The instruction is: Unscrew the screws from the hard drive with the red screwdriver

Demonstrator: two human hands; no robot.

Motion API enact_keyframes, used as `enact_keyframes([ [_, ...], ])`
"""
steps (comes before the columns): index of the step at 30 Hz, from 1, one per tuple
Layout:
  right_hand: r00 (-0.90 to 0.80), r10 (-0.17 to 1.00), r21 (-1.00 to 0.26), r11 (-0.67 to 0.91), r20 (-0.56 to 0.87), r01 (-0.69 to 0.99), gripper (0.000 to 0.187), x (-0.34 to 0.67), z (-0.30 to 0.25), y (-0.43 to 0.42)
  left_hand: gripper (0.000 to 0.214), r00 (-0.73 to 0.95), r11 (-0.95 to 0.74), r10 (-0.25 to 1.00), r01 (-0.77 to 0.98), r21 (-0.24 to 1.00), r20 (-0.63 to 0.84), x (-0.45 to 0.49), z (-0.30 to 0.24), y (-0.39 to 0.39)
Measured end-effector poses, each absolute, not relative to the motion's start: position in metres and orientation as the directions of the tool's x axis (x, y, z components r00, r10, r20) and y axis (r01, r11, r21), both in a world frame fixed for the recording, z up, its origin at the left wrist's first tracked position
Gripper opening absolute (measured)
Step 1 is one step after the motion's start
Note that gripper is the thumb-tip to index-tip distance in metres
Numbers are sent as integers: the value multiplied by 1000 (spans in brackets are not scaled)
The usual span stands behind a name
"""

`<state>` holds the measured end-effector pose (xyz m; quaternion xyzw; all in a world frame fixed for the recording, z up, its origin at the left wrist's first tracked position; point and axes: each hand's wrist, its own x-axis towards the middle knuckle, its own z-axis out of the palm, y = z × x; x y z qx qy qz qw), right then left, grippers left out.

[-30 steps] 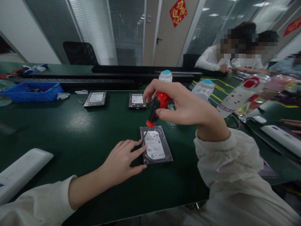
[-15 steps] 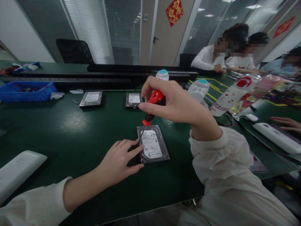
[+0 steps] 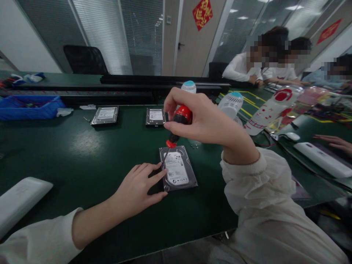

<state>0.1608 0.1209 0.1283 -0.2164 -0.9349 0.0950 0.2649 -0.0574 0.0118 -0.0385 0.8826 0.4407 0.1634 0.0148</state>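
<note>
A hard drive [image 3: 178, 168] with a white label lies flat on the green table in front of me. My right hand [image 3: 205, 117] grips a red and black screwdriver [image 3: 173, 137] by its handle, above the drive's far end. The shaft slants down to the drive's left edge, where my fingertips partly hide the tip. My left hand [image 3: 136, 189] is open, its spread fingers touching that left edge and the thumb at the near left corner. Several small screws [image 3: 194, 146] lie just beyond the drive on the right.
Two more hard drives, one at the left [image 3: 105, 115] and one in the middle [image 3: 154, 116], lie farther back. A blue bin [image 3: 30, 108] stands back left, a white case [image 3: 23, 203] near left. Handheld fans [image 3: 231, 104], a bottle [image 3: 271, 110] and another person's hand [image 3: 334, 142] are at right.
The screwdriver handle has turned a little in my right hand, showing more black. My left hand and the drive keep their places; the whole view has shifted slightly.
</note>
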Motion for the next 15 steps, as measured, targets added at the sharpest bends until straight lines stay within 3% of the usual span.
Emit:
enact_keyframes([
  [5, -844, 386, -294, 912, 372, 287, 34, 166, 134, 117, 58, 550, -602, 790, 778, 179, 270, -58, -40, 12],
  [12, -811, 397, -295, 911, 429, 290, 17, 162, 133, 116, 58, 555, -602, 792, 778, 180, 252, -58, -39, 12],
  [15, -862, 317, -289, 934, 395, 211, 31, 166, 136, 117, 59, 561, -610, 786, 772, 180, 260, -57, -39, 12],
])
